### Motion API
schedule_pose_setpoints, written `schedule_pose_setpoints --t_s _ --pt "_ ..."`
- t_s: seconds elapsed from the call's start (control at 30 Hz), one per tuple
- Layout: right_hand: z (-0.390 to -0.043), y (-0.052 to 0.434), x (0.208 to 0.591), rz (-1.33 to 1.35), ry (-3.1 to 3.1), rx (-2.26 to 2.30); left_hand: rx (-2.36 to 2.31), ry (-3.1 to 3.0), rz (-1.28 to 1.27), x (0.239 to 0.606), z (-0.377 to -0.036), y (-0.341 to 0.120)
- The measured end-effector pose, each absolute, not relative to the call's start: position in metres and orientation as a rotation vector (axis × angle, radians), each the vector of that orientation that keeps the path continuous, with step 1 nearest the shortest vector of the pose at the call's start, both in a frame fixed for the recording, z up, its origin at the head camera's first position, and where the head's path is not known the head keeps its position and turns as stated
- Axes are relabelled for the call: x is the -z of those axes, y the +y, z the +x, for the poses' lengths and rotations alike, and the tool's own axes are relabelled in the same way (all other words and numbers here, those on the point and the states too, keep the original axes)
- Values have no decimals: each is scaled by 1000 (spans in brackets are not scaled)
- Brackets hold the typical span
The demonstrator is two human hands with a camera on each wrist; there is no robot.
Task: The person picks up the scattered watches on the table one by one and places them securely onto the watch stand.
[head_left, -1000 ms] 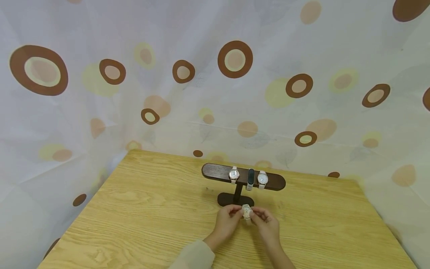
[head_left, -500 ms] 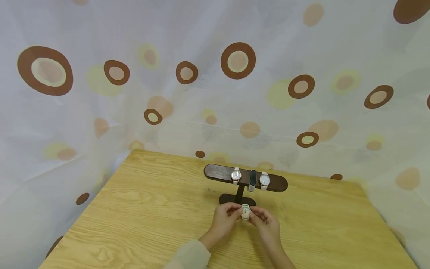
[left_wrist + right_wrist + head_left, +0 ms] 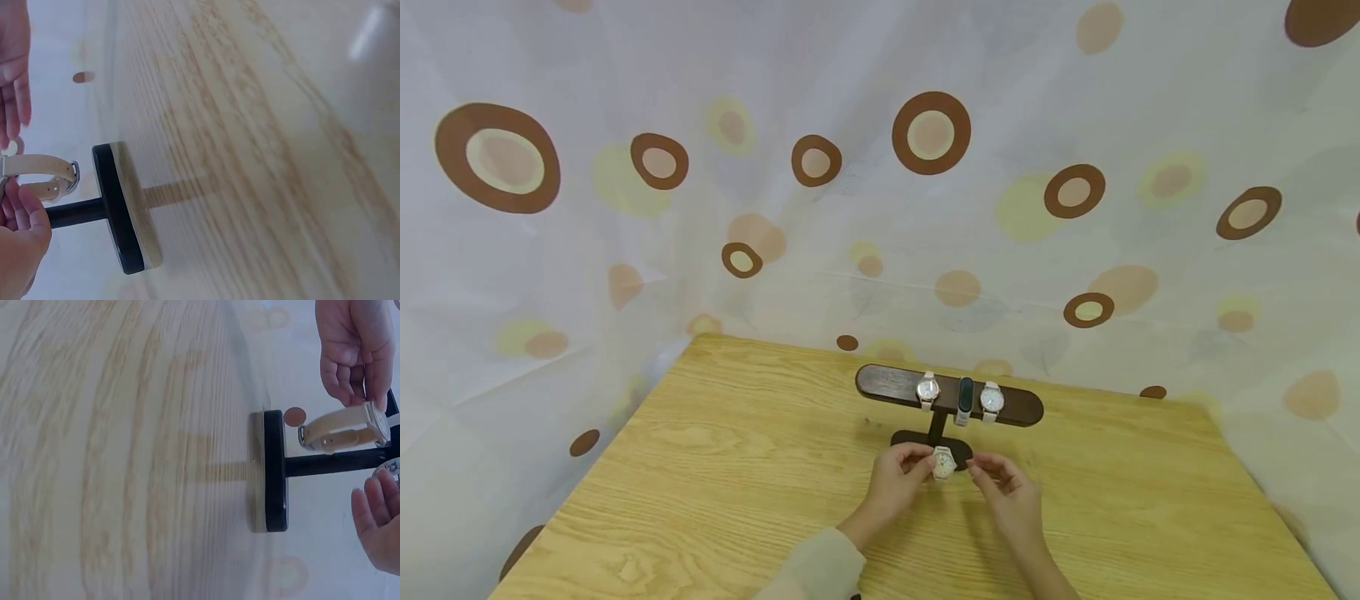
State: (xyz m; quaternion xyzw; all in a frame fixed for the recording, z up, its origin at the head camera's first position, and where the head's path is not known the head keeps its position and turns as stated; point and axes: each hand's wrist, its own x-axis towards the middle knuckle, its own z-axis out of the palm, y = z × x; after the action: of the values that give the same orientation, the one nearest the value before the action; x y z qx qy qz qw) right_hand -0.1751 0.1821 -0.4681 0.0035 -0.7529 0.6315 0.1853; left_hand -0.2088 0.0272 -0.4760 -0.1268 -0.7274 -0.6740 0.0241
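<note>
Left hand [image 3: 895, 482] fingers pinch watch [image 3: 943, 463]; right hand [image 3: 1009, 493] fingers apart, relaxed, beside

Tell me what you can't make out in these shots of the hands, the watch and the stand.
- Watch dial: too small to read in the head view; edge-on in both wrist views.
- Three watches on the stand's bar: faces too small in the head view; bar cut off in the wrist views.
- Right hand: whether it touches the strap is unclear; wrist view crops it.
- Left hand: grip mostly cropped in the left wrist view.
</note>
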Motion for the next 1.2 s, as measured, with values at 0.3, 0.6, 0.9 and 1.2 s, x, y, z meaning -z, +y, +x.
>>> schedule_pose_setpoints --t_s 0.3,0.6,0.9,1.2 --pt "-177 205 465 180 -2218 -1155 2067 -2267 -338 472 -212 14" --pt "-188 225 455 365 -2087 -896 2078 -2209 -304 474 -219 -3" --pt "-197 235 449 428 -2034 -848 2046 -2212 -292 474 -223 -16" --pt "-212 239 444 384 -2108 -804 2042 -2182 -193 471 -227 -27"
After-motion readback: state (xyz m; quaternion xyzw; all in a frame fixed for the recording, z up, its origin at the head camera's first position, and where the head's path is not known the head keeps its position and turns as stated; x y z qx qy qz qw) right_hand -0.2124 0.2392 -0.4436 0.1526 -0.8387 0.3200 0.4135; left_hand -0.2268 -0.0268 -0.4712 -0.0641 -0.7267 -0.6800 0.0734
